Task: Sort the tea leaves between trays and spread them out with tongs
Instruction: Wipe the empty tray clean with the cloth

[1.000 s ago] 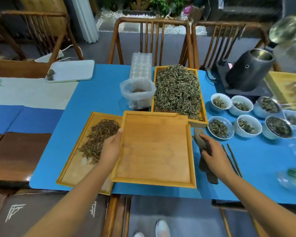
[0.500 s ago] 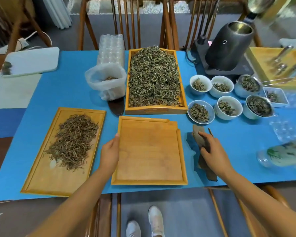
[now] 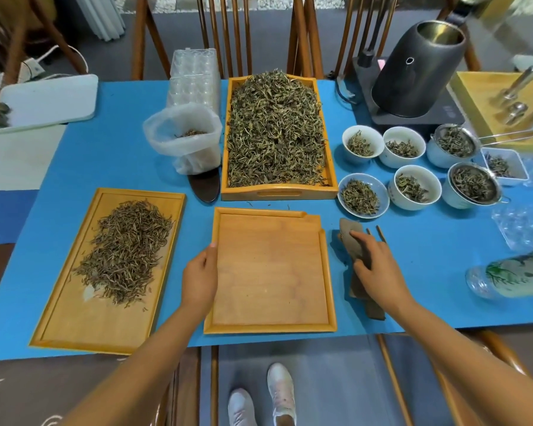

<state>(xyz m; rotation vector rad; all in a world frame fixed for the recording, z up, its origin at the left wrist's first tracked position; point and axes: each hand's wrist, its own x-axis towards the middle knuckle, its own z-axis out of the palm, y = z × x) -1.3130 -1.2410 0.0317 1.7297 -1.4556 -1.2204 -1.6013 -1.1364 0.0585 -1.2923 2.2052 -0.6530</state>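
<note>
We count three wooden trays: an empty tray [image 3: 270, 272] near the middle, a flat tray [image 3: 74, 302] on the left holding brown leaves, and a deep tray [image 3: 279, 192] farther back heaped with green leaves. On the right sit six cups of leaves, like this white cup [image 3: 362, 146]. Two hands too.
</note>
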